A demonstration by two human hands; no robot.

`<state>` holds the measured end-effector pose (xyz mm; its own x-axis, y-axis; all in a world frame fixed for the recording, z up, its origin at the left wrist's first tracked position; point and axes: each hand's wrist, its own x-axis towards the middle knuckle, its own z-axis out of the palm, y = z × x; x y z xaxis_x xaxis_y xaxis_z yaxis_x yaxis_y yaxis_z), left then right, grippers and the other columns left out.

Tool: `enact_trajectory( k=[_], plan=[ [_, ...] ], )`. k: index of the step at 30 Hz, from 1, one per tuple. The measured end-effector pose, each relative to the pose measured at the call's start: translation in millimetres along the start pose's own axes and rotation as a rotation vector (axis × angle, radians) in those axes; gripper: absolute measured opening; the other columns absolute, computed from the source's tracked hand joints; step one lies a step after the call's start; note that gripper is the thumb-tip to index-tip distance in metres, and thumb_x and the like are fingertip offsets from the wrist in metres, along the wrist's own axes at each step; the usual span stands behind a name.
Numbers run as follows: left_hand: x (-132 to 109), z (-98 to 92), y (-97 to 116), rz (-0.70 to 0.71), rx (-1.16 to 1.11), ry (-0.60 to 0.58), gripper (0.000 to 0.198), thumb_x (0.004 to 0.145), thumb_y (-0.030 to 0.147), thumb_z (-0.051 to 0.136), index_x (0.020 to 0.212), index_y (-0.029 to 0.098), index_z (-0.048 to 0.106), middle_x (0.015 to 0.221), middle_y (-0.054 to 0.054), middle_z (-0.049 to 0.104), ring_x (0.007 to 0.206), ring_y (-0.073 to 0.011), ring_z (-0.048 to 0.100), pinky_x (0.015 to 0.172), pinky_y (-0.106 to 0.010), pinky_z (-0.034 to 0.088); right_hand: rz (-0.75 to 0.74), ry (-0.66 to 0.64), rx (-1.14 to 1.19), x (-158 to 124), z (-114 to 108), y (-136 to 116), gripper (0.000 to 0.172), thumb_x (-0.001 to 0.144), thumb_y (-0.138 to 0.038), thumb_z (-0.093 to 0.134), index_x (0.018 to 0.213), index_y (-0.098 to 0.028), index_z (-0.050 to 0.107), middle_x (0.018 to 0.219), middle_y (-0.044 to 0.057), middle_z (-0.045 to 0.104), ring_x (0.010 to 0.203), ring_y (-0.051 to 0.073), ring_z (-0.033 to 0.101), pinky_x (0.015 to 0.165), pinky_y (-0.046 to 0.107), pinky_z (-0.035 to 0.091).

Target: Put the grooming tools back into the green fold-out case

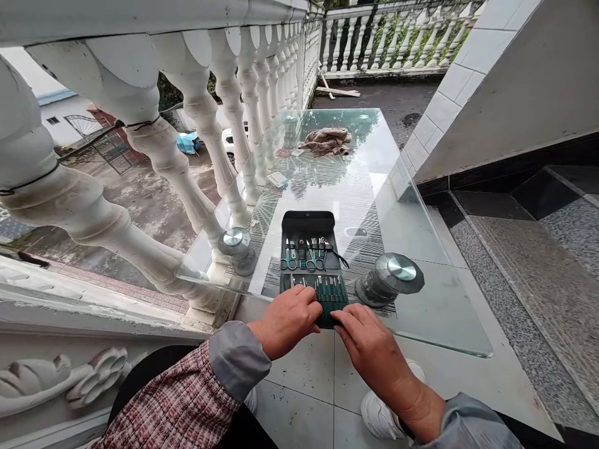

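Nearest, the left hand point(292, 312) and the right hand point(367, 333) meet at the lower edge of an open, dark green manicure case point(299, 272) with a flat, rectangular body. Both hands have their fingers bent and closed, apparently pinching that edge; neither shows a tool in its fingers. The case lies on a clear glass tabletop point(435, 305), near its front edge, between two grey, faceted supports with round metal caps.

As far as can be judged, the opening out is done: the case is spread flat, with its slots exposed. In the lower row, slim metal tools point(330, 287) with green handles stand side by side in place; the left hand hides part of this row, so whether every slot is filled cannot be told. Beyond it, the upper row holds green-handled scissors point(287, 255) and clippers, one pair of green handles jutting past the right edge. The top flap point(307, 218) is not folded over, so closing the case remains undone.

Farther off lies a crumpled brown cloth point(327, 142).
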<state>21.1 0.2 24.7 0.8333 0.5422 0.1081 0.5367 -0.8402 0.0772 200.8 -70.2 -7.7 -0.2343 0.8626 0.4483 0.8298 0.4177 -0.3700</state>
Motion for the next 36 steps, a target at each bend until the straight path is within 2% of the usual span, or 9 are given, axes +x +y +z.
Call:
enact_trajectory(
  k=[7, 12, 18, 23, 30, 33, 36],
  plan=[
    [1, -6.0, -2, 0.052, 0.016, -0.016, 0.024, 0.079, 0.031, 0.068, 0.075, 0.015, 0.051, 0.084, -0.003, 0.048, 0.074, -0.0164, 0.046, 0.058, -0.027, 0.036, -0.052, 0.027, -0.004, 4, -3, -6, 0.016, 0.088, -0.016, 0.045, 0.096, -0.015, 0.06, 0.091, 0.009, 0.058, 0.085, 0.02, 0.05, 0.072, 0.033, 0.044],
    [1, -7.3, -4, 0.211, 0.137, -0.043, 0.015, 0.09, 0.016, 0.046, 0.076, 0.014, 0.052, 0.078, -0.003, 0.048, 0.068, -0.016, 0.046, 0.053, -0.027, 0.035, -0.047, 0.016, 0.02, 8, -1, -7, 0.015, 0.087, -0.017, 0.047, 0.094, -0.014, 0.06, 0.089, 0.009, 0.058, 0.083, 0.019, 0.051, 0.073, 0.033, 0.045],
    [-3, -2.2, -3, 0.407, 0.268, 0.099, 0.022, 0.091, 0.013, 0.038, 0.075, 0.013, 0.053, 0.075, -0.006, 0.051, 0.065, -0.0152, 0.046, 0.05, -0.028, 0.035, -0.02, 0.044, 0.052, 11, 0, -5, 0.018, 0.09, -0.019, 0.043, 0.094, -0.017, 0.061, 0.086, 0.007, 0.06, 0.081, 0.017, 0.054, 0.073, 0.031, 0.045],
    [-3, 1.4, -3, 0.468, 0.3, 0.213, 0.021, 0.089, 0.015, 0.041, 0.075, 0.012, 0.055, 0.078, -0.008, 0.056, 0.064, -0.0155, 0.049, 0.05, -0.029, 0.035, -0.03, 0.032, 0.028, 12, 0, -5, 0.018, 0.089, -0.018, 0.043, 0.094, -0.018, 0.061, 0.085, 0.007, 0.061, 0.08, 0.017, 0.055, 0.072, 0.031, 0.045],
    [-6, -1.8, -1, 0.582, 0.317, 0.278, 0.019, 0.088, 0.021, 0.044, 0.081, 0.011, 0.059, 0.086, -0.011, 0.06, 0.063, -0.014, 0.05, 0.051, -0.028, 0.039, -0.024, 0.06, 0.101, 11, -3, -8, 0.019, 0.089, -0.017, 0.044, 0.093, -0.019, 0.062, 0.081, 0.007, 0.062, 0.075, 0.016, 0.055, 0.07, 0.031, 0.045],
    [-8, -3.7, 1, 0.624, 0.316, 0.305, 0.024, 0.089, 0.023, 0.042, 0.082, 0.012, 0.061, 0.087, -0.01, 0.06, 0.065, -0.0135, 0.051, 0.051, -0.027, 0.04, 0.035, 0.073, 0.203, 8, -5, -10, 0.016, 0.088, -0.016, 0.045, 0.088, -0.019, 0.061, 0.077, 0.005, 0.062, 0.073, 0.015, 0.055, 0.068, 0.029, 0.045],
    [-10, -5.3, 3, 0.635, 0.288, 0.333, 0.026, 0.09, 0.023, 0.041, 0.08, 0.013, 0.063, 0.083, -0.007, 0.059, 0.063, -0.0124, 0.05, 0.048, -0.026, 0.038, 0.173, -0.008, 0.359, 7, -10, -14, 0.015, 0.088, -0.022, 0.046, 0.084, -0.02, 0.06, 0.074, 0.002, 0.062, 0.068, 0.013, 0.056, 0.063, 0.025, 0.045]
  ],
)
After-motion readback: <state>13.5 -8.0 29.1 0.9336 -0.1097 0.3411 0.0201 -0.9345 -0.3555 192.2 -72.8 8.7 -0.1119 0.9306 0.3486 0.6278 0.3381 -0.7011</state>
